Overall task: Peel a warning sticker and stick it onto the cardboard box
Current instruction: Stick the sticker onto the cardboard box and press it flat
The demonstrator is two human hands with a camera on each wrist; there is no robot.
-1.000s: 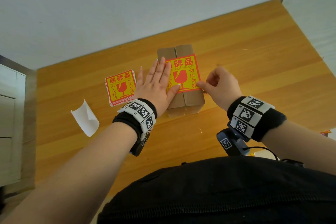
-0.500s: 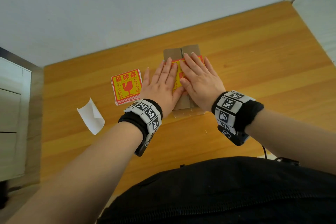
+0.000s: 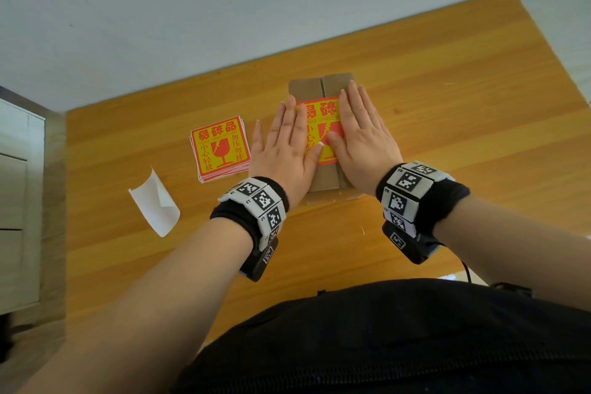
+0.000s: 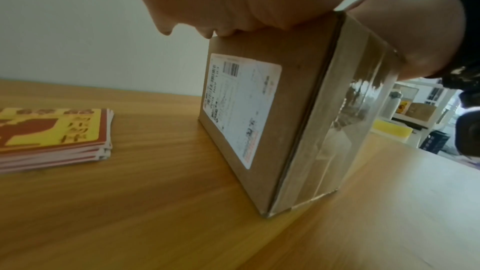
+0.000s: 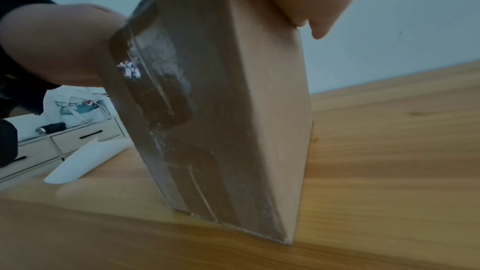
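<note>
A small brown cardboard box (image 3: 311, 86) (image 4: 285, 110) (image 5: 259, 110) stands on the wooden table (image 3: 447, 137). On its top lies a red and yellow warning sticker (image 3: 323, 118). My left hand (image 3: 287, 144) lies flat on the sticker's left part, fingers straight. My right hand (image 3: 361, 134) lies flat on its right part, also with straight fingers. Between the two hands a strip of the sticker shows. In the left wrist view the box's side bears a white shipping label (image 4: 239, 106).
A stack of the same warning stickers (image 3: 220, 147) (image 4: 52, 134) lies left of the box. A curled white backing paper (image 3: 156, 201) (image 5: 88, 159) lies further left. A white cabinet (image 3: 16, 201) stands past the table's left edge.
A second ago my right hand pinched the sticker's lower right corner. It then came down flat beside the left hand, and both hands have since slid apart over the sticker.
</note>
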